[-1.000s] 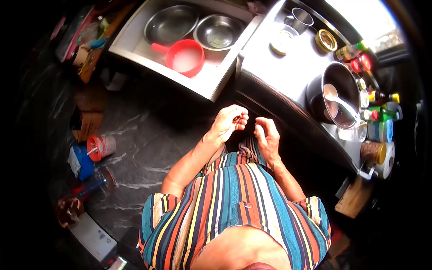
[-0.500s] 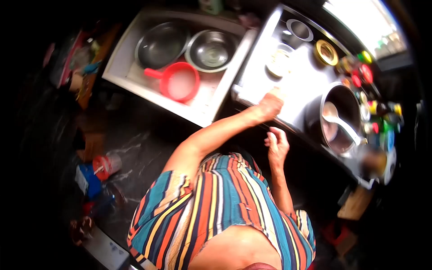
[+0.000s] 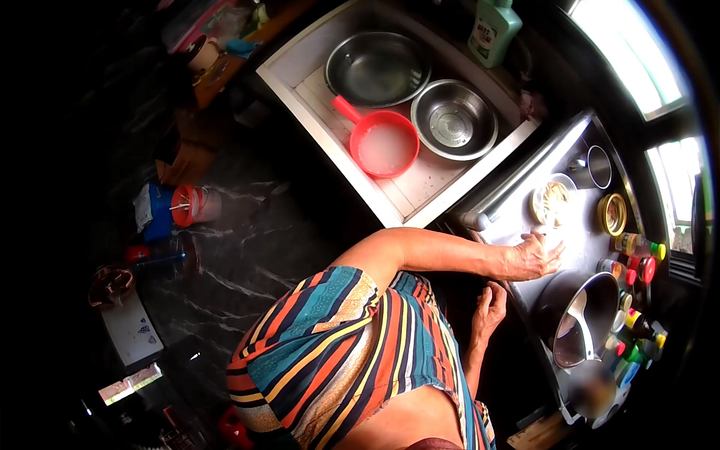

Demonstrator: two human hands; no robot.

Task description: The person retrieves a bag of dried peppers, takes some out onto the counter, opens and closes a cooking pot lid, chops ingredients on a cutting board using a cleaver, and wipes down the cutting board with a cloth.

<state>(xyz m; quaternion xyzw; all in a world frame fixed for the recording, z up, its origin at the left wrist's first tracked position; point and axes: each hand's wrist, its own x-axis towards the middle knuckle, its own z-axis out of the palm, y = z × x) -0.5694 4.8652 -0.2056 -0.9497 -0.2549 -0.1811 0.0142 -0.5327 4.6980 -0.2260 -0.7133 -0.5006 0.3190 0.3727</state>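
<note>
My left hand [image 3: 534,257] reaches across to the steel counter, its fingers spread and nothing visible in them. Just beyond it stands a bowl [image 3: 553,201] with pale strips of food, partly washed out by glare. Below it, in front of the counter's edge, my right hand [image 3: 487,311] hangs with loosely curled fingers, the thumb apart and nothing seen in it. A large dark pot [image 3: 541,309] is to the right of both hands, with a white ladle [image 3: 580,322] leaning inside.
A sink [image 3: 300,101] holds two metal basins [image 3: 379,69] [image 3: 454,120] and a red dipper [image 3: 385,144] of cloudy liquid. A green bottle [image 3: 495,34] stands behind. A metal cup [image 3: 598,167], a gold-rimmed tin [image 3: 613,214] and several seasoning bottles [image 3: 637,246] line the counter's back.
The view has swung left, so the sink and counter sit farther right. My left hand's fingers have spread over the counter near the bowl. My right hand stays low by the edge.
</note>
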